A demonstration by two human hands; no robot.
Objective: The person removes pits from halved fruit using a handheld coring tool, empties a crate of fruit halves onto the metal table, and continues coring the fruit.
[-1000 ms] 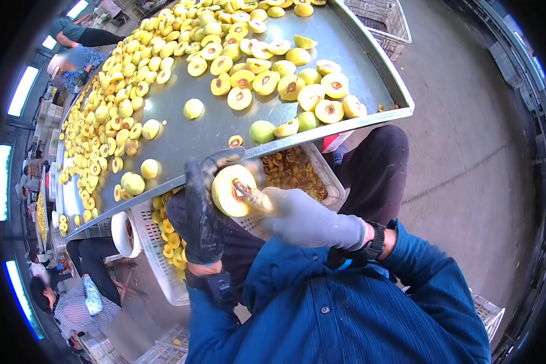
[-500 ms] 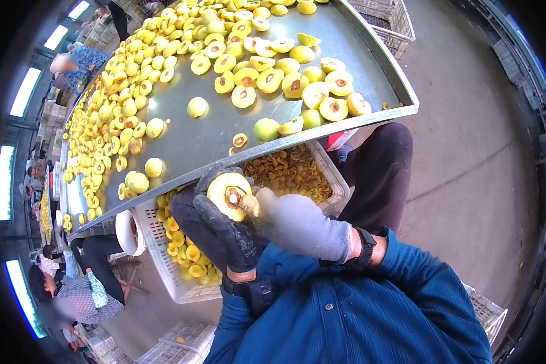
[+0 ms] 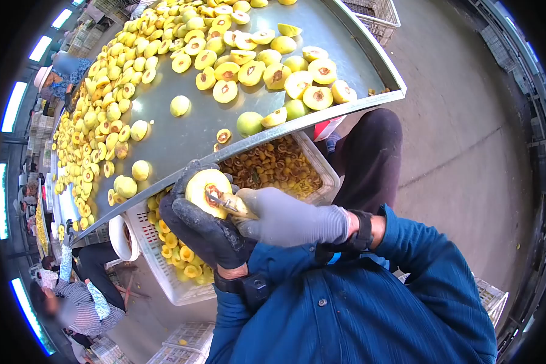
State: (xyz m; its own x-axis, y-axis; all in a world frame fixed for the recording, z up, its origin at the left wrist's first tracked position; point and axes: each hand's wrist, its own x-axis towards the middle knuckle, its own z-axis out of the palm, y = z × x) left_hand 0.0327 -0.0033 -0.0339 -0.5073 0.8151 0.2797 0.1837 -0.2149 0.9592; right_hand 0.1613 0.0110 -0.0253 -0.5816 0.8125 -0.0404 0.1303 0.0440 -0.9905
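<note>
My left hand (image 3: 201, 229), in a dark, stained glove, cups a yellow peach half (image 3: 201, 187) with its cut face up. The brown pit hollow shows in the middle of that face. In a grey knit glove, my right hand (image 3: 294, 218) grips a small pitting tool (image 3: 239, 206) with a pale, fruit-smeared handle. Its thin metal tip reaches into the pit area. Both hands are above my lap, just off the table's near edge. I cannot tell whether the stone is still whole.
The metal table (image 3: 182, 136) carries many halved peaches (image 3: 224, 91) and a greenish peach (image 3: 249, 124). Beneath its edge are a crate of brown pit scraps (image 3: 273, 167) and a white crate (image 3: 185, 294) with peach halves. A co-worker (image 3: 82, 309) sits at the left beside a white bucket (image 3: 123, 238).
My hands, the peach half and the tool have shifted slightly left and down in view, as has the table. At left, a co-worker's gloved hand now reaches up to the table edge.
</note>
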